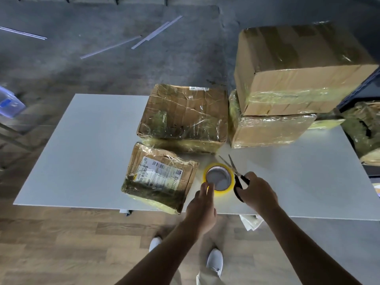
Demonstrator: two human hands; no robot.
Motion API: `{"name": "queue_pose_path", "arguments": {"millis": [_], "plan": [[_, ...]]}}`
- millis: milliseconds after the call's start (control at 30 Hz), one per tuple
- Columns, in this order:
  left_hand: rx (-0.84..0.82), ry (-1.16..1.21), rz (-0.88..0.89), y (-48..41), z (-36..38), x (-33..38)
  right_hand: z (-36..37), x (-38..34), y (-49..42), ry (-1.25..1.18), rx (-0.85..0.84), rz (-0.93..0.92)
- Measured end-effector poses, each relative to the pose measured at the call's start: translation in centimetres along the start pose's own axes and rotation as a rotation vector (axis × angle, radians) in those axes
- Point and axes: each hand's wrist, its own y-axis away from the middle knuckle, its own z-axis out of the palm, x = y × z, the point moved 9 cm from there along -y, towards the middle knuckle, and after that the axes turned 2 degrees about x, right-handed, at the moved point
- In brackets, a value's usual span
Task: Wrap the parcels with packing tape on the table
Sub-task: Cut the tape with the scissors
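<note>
On the table (82,151), left hand (202,208) pinches tape (231,187), right hand (257,192) grips scissors (238,176).

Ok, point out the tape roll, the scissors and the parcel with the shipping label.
tape roll (224,193): head view, yellow front wall.
scissors (236,174): head view, pivot of the blades.
labelled parcel (158,173): head view, white shipping label.

The shipping label (158,174) on the near parcel (156,195) cannot be read.
</note>
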Motion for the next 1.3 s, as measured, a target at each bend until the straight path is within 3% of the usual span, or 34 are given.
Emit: {"name": "queue_pose_path", "arguments": {"millis": [233,400,733,967,1300], "plan": [[-0.04,-0.064,0.102,-1.1,0.2,0.6,-3.2,-6.1,0.9,0.451,-0.113,-0.342],[-0.036,-0.019,0.144,-0.7,0.2,1.1,-3.0,-10.1,2.1,0.631,-0.145,-0.468],[-0.045,0.031,0.122,-0.3,0.6,2.1,0.0,-12.7,0.5,0.816,-0.175,-0.392],[-0.057,-0.011,0.143,-0.3,0.9,2.2,1.1,-13.8,0.7,0.856,-0.324,-0.445],[-0.026,-0.029,0.203,-0.5,1.1,2.7,0.8,-14.4,0.2,0.908,-0.269,-0.487]]}}
